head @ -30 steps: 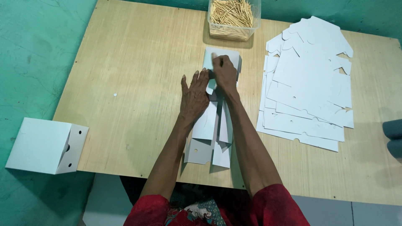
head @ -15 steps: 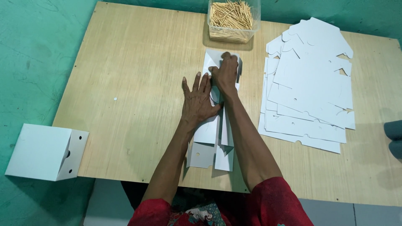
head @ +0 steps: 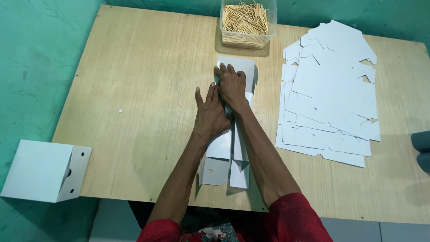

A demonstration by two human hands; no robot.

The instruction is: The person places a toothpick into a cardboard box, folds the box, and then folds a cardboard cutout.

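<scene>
A white die-cut cardboard blank (head: 226,148) lies folded lengthwise on the wooden table (head: 143,89), running from the table's near edge toward the far side. My left hand (head: 210,114) lies flat on its middle, fingers spread, pressing it down. My right hand (head: 231,85) presses on the far part of the same blank, fingers together and pointing away from me, just beyond the left hand. Both palms cover the fold, so the crease beneath them is hidden.
A stack of flat white cardboard blanks (head: 331,94) lies to the right. A clear plastic tub of thin wooden sticks (head: 247,22) stands at the far edge. A folded white box (head: 42,170) sits on the green floor at the left. Something grey (head: 422,150) shows at the right edge.
Both hands slid a little along the folded blank; the left hand now lies flatter and closer beside the right. The blank stays in place.
</scene>
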